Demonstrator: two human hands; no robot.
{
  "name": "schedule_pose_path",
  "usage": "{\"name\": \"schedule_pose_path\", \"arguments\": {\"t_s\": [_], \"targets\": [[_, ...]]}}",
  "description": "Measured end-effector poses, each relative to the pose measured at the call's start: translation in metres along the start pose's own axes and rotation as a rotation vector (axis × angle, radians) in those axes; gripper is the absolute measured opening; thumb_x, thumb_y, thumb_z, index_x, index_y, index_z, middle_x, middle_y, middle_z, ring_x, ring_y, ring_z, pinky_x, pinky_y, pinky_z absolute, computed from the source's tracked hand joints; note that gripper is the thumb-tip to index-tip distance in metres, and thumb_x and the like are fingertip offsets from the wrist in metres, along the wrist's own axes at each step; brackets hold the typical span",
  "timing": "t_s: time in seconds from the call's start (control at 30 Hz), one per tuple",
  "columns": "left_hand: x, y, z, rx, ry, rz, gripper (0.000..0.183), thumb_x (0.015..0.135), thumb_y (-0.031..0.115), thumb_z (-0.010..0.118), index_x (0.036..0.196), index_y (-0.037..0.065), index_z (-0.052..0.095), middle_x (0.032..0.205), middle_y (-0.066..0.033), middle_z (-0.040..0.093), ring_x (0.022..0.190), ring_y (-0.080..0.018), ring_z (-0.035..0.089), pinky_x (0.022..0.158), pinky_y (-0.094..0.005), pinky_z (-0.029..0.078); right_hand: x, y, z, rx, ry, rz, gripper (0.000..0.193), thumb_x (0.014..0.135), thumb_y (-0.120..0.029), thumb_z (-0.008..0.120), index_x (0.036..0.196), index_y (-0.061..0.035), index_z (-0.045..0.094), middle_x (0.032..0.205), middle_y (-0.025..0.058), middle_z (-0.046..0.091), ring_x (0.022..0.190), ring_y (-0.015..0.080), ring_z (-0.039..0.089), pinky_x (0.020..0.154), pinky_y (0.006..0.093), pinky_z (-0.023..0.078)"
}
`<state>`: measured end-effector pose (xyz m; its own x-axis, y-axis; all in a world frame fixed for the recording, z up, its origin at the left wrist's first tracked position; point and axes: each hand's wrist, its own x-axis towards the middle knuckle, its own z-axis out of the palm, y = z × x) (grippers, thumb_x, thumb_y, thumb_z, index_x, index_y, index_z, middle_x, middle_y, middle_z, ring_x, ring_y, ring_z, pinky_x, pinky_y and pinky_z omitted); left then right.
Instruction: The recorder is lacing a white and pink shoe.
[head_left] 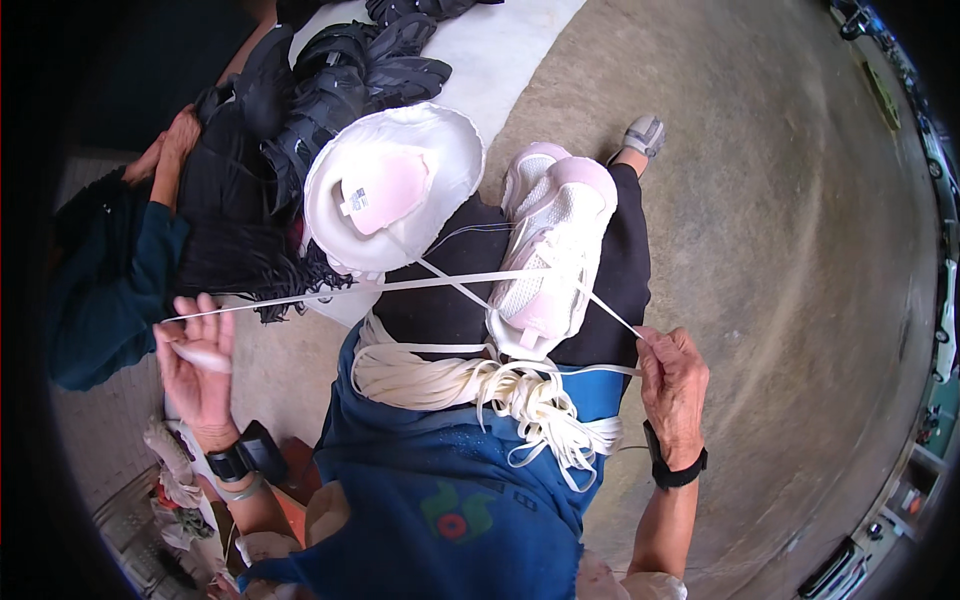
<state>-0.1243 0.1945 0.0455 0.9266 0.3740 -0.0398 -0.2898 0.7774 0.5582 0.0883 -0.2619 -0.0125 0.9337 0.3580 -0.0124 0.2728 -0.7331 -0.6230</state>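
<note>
A white and pale pink sneaker (552,250) rests on my lap, with another similar sneaker (524,180) partly hidden behind it. A white shoelace (430,282) runs taut from its upper out to my left hand (203,375), which is palm up at the far left. Something white and oval lies over that palm; I cannot tell what it is. On the other side my right hand (672,375) pinches a second stretch of lace close to the shoe. A bundle of cream shoelaces (450,383) lies across my blue apron (420,480).
To the upper left stand several black shoes (330,85) on a white surface (510,50). A white rounded shell (455,150) with a pink lining sits left of the sneakers. Another person's hands (168,145) are beside black laces. Concrete floor (760,200) spreads to the right.
</note>
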Motion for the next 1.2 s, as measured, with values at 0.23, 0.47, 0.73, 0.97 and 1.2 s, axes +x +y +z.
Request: {"name": "schedule_pose_path", "arguments": {"t_s": [0.23,0.47,0.73,0.97,1.2], "targets": [[0.004,0.027,0.004,-0.100,0.055,0.174,0.025,0.103,0.024,0.046,0.104,0.003,0.058,0.105,-0.0105,0.060,0.114,-0.0271,0.054,0.119,-0.0518,0.023,-0.007,0.016,0.018,0.010,0.117,0.025,0.014,0.088,-0.003,0.067,0.101,-0.0025,0.072,0.070,0.0091,0.055,0.059,0.0198,0.054,0.057,0.0323,0.046],[0.027,-0.064,0.037,0.702,0.213,-0.071,0.025,0.098,0.026,0.056,0.107,0.003,0.057,0.079,0.0004,0.048,0.053,-0.0035,0.038,0.046,-0.0189,0.032,-0.008,-0.004,-0.003,0.441,0.012,0.202,0.014,0.092,-0.012,0.066,0.092,0.0012,0.072,0.068,0.0005,0.054,0.063,0.0080,0.047,0.055,0.0260,0.038],[0.086,-0.207,0.076,1.600,-0.396,-0.028,0.029,0.092,0.011,0.059,0.118,-0.002,0.057,0.106,-0.0192,0.066,0.088,-0.0329,0.066,0.078,-0.0388,0.051,-0.016,-0.041,-0.027,0.729,-0.180,0.204,0.024,0.095,-0.020,0.063,0.088,0.0021,0.071,0.073,0.0035,0.063,0.065,0.0075,0.051,0.058,0.0246,0.040],[0.087,-0.208,0.093,1.531,-0.332,-0.371,0.015,0.094,0.012,0.057,0.103,0.000,0.057,0.074,-0.0116,0.064,0.067,-0.0233,0.063,0.066,-0.0322,0.049,-0.026,-0.049,-0.025,0.732,-0.273,0.062,0.032,0.095,-0.027,0.062,0.089,0.0036,0.071,0.071,0.0061,0.063,0.063,0.0105,0.054,0.056,0.0261,0.041],[0.058,-0.232,0.094,1.116,-0.410,-0.605,0.019,0.100,0.013,0.047,0.097,-0.001,0.060,0.068,-0.0061,0.059,0.063,-0.0118,0.057,0.061,-0.0280,0.047,-0.030,-0.070,-0.009,0.738,-0.540,-0.125,0.021,0.097,-0.017,0.060,0.096,0.0030,0.068,0.079,0.0127,0.065,0.069,0.0256,0.064,0.064,0.0342,0.050]]}}
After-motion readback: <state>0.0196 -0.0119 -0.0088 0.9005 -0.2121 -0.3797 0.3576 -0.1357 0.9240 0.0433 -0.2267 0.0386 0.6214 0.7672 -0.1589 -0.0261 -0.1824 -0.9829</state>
